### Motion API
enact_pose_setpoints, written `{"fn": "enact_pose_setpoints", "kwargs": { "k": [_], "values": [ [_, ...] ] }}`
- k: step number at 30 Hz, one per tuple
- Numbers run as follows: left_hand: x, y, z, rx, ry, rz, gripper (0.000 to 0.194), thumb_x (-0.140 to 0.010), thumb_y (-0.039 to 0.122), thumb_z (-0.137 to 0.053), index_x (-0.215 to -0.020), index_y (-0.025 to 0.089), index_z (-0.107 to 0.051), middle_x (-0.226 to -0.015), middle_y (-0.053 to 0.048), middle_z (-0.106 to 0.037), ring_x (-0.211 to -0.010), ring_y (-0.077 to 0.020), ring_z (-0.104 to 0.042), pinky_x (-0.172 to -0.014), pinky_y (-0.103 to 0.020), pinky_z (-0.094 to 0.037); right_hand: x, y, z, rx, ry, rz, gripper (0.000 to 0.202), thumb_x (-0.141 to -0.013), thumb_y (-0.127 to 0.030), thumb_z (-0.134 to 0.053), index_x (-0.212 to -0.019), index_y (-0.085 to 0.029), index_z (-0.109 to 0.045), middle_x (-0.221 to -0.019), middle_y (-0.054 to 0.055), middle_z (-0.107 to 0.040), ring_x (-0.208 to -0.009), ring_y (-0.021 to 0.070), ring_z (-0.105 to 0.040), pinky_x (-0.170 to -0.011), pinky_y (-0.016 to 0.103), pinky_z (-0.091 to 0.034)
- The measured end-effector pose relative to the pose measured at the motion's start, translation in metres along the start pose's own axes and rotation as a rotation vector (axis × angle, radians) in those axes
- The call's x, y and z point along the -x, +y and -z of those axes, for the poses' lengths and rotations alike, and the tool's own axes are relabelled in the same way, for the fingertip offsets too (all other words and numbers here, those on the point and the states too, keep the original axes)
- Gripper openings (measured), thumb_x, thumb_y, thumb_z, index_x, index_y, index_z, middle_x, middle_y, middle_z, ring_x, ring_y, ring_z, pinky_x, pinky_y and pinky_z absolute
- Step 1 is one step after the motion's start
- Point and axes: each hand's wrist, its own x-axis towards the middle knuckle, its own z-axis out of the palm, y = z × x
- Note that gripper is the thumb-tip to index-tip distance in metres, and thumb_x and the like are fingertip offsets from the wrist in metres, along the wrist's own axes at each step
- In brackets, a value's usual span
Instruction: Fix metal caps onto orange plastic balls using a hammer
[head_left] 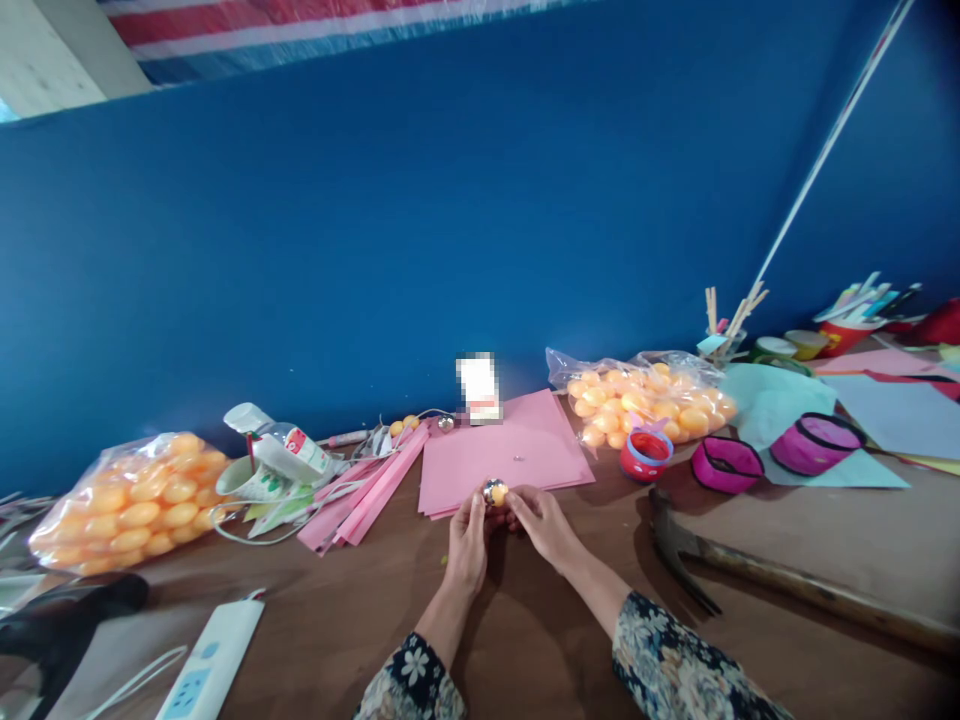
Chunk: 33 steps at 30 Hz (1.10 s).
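Between the fingertips of both hands is a small shiny ball [495, 492], silver on one side and orange-yellow on the other. My left hand [468, 545] pinches it from the left. From the right, my right hand [549, 528] grips it with thumb and finger; the curled fingers partly hide its underside. The ball is just above the near edge of a stack of pink paper sheets [499, 450]. Another shiny silver ball [446, 423] lies at the back of the stack, close to some small orange balls [405, 425].
Bags of orange plastic balls [142, 505] lie left and right [637, 400]. A hammer [795, 585] rests at right, near pink fabric cups [727, 465] and a red pot [646, 455]. Pink strips [375, 490], a bottle [296, 450] and a power strip [210, 665] are at left.
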Motion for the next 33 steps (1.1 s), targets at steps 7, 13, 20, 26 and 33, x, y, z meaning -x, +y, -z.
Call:
{"fn": "enact_pose_setpoints", "kwargs": {
  "k": [7,13,20,26,33],
  "values": [
    [0.0018,-0.0007,0.0007,0.020,-0.044,0.024,0.048,-0.070,0.035,-0.064,-0.115,0.019,-0.056,-0.087,-0.006,-0.069,-0.066,-0.0146,-0.063,-0.066,-0.031,-0.052,0.0007,-0.0012,-0.0007,0.051,-0.022,0.024,0.034,-0.078,-0.047,-0.053,-0.088,-0.017,-0.067,-0.066,0.001,-0.065,-0.058,0.0157,-0.059,-0.054,0.025,-0.049],
    [0.0016,-0.0002,0.0018,0.036,-0.050,0.032,0.051,-0.071,0.034,-0.063,-0.119,0.022,-0.052,-0.087,-0.004,-0.068,-0.065,-0.0130,-0.063,-0.063,-0.028,-0.052,0.0031,-0.0039,-0.0010,0.133,-0.046,0.085,0.031,-0.081,-0.043,-0.050,-0.084,-0.018,-0.067,-0.062,0.001,-0.062,-0.056,0.0155,-0.057,-0.052,0.024,-0.047],
    [-0.0004,0.0014,0.0013,0.060,0.001,-0.001,0.040,-0.071,0.032,-0.063,-0.108,0.018,-0.059,-0.094,-0.007,-0.067,-0.076,-0.0139,-0.063,-0.070,-0.026,-0.050,0.0052,0.0016,-0.0045,0.107,0.030,0.088,0.022,-0.078,-0.036,-0.057,-0.094,-0.020,-0.058,-0.078,0.002,-0.063,-0.067,0.0156,-0.060,-0.056,0.024,-0.048],
    [-0.0015,-0.0015,0.0044,-0.095,-0.026,-0.067,0.036,-0.071,0.030,-0.063,-0.105,0.017,-0.058,-0.100,-0.009,-0.065,-0.090,-0.0195,-0.061,-0.080,-0.033,-0.047,0.0080,-0.0004,-0.0036,0.085,-0.021,0.084,0.025,-0.079,-0.033,-0.057,-0.100,-0.020,-0.056,-0.089,0.005,-0.064,-0.076,0.0176,-0.061,-0.063,0.026,-0.050],
    [-0.0026,0.0032,0.0031,-0.194,-0.007,-0.103,0.035,-0.070,0.034,-0.064,-0.099,0.016,-0.060,-0.095,-0.008,-0.066,-0.084,-0.0185,-0.061,-0.074,-0.030,-0.049,0.0053,0.0000,-0.0035,0.111,-0.004,0.082,0.025,-0.078,-0.033,-0.056,-0.098,-0.017,-0.057,-0.089,0.006,-0.065,-0.078,0.0187,-0.062,-0.063,0.027,-0.050]
  ]
}}
